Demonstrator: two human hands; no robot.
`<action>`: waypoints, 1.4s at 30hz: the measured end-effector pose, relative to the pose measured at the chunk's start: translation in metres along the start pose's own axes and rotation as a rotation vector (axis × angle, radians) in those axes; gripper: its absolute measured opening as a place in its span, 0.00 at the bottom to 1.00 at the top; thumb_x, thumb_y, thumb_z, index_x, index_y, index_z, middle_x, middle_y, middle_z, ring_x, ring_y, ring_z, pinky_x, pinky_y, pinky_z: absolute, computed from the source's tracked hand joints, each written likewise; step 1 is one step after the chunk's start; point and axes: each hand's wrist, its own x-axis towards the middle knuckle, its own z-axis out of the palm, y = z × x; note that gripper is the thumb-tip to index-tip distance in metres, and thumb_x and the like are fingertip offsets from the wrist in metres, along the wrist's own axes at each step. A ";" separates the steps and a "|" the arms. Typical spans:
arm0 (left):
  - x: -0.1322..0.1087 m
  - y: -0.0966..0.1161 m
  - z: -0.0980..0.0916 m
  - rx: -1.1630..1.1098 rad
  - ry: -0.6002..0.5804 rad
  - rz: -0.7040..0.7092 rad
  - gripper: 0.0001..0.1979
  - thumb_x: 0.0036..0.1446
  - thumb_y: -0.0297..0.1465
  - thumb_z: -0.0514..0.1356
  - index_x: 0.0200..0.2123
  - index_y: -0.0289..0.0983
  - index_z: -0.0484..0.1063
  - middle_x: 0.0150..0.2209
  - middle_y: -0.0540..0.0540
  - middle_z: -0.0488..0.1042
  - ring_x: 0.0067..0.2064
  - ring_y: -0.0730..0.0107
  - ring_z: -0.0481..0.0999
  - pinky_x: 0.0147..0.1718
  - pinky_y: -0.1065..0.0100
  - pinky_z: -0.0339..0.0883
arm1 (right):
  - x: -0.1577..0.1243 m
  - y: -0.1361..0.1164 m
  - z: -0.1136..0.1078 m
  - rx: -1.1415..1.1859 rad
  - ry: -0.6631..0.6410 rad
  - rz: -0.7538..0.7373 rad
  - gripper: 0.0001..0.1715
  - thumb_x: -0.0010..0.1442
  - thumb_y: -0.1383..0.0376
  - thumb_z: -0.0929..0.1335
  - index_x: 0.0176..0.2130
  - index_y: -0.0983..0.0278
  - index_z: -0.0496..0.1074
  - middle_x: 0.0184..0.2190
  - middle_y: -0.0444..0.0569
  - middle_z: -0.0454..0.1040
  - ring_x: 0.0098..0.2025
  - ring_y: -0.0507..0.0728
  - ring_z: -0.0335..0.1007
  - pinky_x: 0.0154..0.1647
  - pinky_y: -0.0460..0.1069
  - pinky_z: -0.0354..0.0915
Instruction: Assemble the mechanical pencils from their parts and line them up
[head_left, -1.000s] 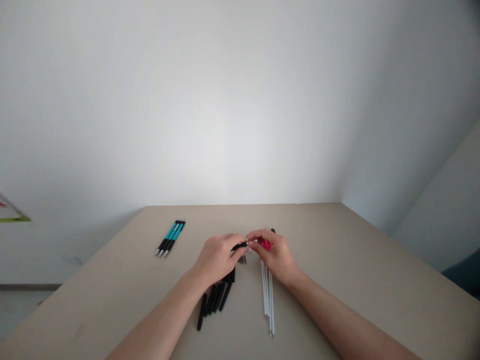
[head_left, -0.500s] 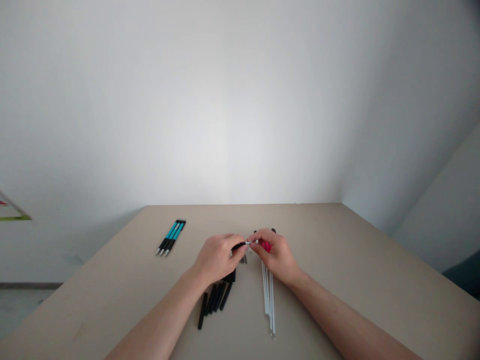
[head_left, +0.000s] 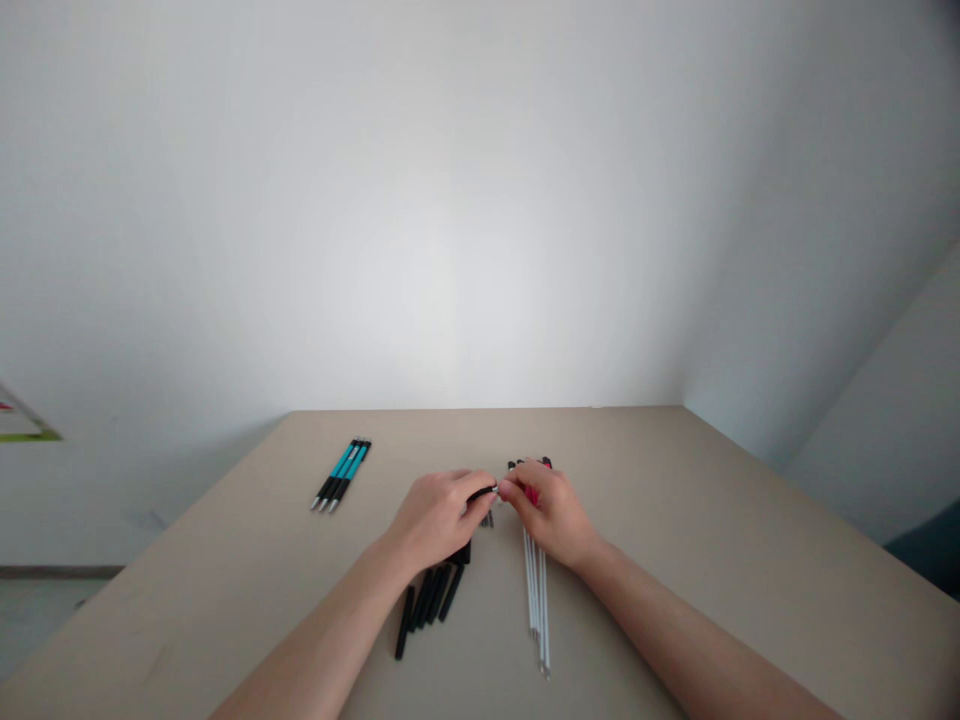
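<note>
My left hand is closed around a black pen grip, which points to the right. At the grip's right end, the closed thumb and fingertips of my right hand pinch a small silver pen tip, mostly hidden by them. Below my left hand several black tubes lie side by side. White ink refills stretch toward me from under my right hand. Pink pen parts show behind my right fingers, and small dark metal pieces lie between the hands.
Three assembled pens, turquoise and black with silver tips, lie together at the left on the beige table. Black ends of pen parts stick out beyond my right hand. A white wall rises behind the table.
My right fingertips have closed in at the end of the black grip, and less of the silver tip shows. My left hand has hardly moved.
</note>
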 end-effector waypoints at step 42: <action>0.000 0.000 0.000 0.068 -0.047 -0.024 0.11 0.61 0.33 0.49 0.32 0.39 0.70 0.29 0.49 0.74 0.31 0.69 0.73 0.31 0.70 0.60 | -0.001 0.003 0.000 0.057 -0.020 -0.024 0.06 0.58 0.71 0.65 0.33 0.62 0.72 0.29 0.46 0.73 0.32 0.55 0.68 0.36 0.50 0.63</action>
